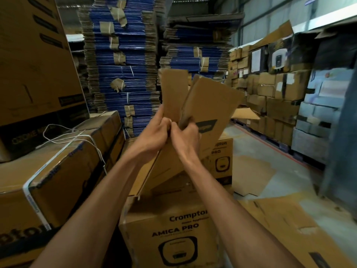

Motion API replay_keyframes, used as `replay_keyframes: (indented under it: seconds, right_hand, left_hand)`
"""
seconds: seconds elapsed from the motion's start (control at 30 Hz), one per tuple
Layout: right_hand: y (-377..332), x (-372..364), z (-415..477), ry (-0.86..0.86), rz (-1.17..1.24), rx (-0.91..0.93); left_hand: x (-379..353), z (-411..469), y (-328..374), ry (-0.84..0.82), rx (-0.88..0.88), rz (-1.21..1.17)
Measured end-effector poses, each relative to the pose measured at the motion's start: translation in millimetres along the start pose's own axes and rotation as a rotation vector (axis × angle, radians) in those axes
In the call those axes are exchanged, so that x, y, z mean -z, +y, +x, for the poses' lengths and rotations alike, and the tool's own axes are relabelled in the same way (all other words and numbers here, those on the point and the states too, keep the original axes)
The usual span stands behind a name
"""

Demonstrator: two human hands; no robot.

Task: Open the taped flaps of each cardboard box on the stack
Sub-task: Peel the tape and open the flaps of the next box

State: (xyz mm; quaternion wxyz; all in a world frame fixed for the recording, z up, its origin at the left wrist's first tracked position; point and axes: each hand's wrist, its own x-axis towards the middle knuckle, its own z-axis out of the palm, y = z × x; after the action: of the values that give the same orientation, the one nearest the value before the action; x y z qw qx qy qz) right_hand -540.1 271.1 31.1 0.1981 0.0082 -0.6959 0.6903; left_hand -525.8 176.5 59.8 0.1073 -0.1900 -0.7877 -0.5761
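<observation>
A brown cardboard box (pixel 208 105) printed with a dark logo is held up tilted in front of me, its two flaps spread apart at the top. My left hand (pixel 154 132) grips the left flap (pixel 173 89) near its lower edge. My right hand (pixel 186 136) grips the edge of the right panel beside it; the two hands touch at the fingertips. Below them stands a box marked "Crompton AMICA PRO" (pixel 173 229), with another like it (pixel 222 157) behind.
Strapped brown cartons (pixel 54 167) are stacked at the left with loose white strapping. Tall piles of flattened blue-edged cardboard (pixel 123 64) rise behind. Shelves of boxes (pixel 280 89) line the right. Flat cardboard sheets (pixel 255 175) lie on the grey floor.
</observation>
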Motion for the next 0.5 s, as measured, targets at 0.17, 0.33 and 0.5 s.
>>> replay_keyframes:
  seconds: [0.17, 0.33, 0.5]
  right_hand:
    - [-30, -8, 21, -0.137, -0.141, 0.121]
    - [-45, -18, 14, -0.290, -0.325, 0.197]
    - [-41, -37, -6, -0.506, -0.201, 0.229]
  left_hand:
    - [32, -6, 20, -0.030, 0.107, -0.039]
    - [59, -11, -7, -0.085, 0.212, 0.048]
    - [71, -7, -36, 0.243, 0.258, 0.259]
